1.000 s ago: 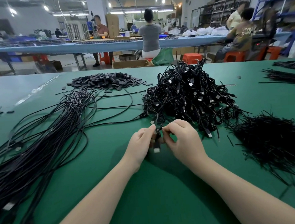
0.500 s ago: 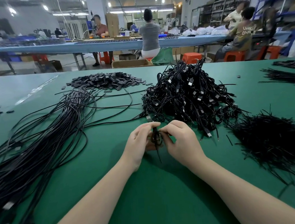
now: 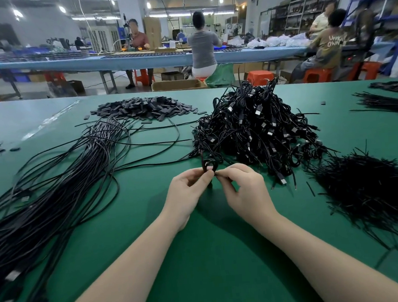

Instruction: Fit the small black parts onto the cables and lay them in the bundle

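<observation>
On the matte green surface (image 3: 201,258), just before the tangled heap of coiled cables (image 3: 253,127), I am seeing my left hand (image 3: 187,194) and right hand (image 3: 244,190) both pinching one small glossy cable loop (image 3: 209,164). Flat black parts (image 3: 142,108) are lying piled far back, and the straight-laid bundle (image 3: 53,186) is fanning out to the left.

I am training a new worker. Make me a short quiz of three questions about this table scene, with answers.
1. True or false: both hands hold one coiled cable.
2. Which pile lies nearest the right hand? A) flat black parts B) coiled cables
3. Fill in: the long straight bundle lies on the person's ____ side.

Key: 1 true: the left hand pinches it too. 2 B. 3 left.
</observation>
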`<state>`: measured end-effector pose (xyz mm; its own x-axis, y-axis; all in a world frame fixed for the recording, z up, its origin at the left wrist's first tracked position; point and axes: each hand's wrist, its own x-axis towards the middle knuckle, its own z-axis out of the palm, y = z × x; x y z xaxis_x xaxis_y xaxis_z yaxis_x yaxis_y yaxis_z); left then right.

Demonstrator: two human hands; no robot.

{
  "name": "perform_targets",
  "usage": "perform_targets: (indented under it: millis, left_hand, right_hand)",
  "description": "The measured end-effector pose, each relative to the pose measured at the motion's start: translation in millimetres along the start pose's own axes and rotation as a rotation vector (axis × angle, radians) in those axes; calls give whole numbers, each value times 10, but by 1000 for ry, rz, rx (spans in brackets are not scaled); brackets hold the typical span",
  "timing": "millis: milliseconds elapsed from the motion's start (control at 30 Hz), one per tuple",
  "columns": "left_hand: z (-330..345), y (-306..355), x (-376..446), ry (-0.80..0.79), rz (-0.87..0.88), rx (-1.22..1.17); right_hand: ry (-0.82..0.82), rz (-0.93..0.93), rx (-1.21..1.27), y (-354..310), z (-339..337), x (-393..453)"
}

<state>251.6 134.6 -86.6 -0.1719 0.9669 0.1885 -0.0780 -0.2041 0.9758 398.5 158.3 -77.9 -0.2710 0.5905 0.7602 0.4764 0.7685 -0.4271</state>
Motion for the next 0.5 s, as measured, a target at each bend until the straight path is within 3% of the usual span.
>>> perform_targets:
  millis: [200, 500]
  left_hand:
    - [-30, 61, 32, 11, -178, -145]
    - [-26, -1, -8, -157, -15, -45]
  right_hand:
    - [48, -111, -127, -26, -22, 7]
    - [67, -85, -85, 21, -50, -2]
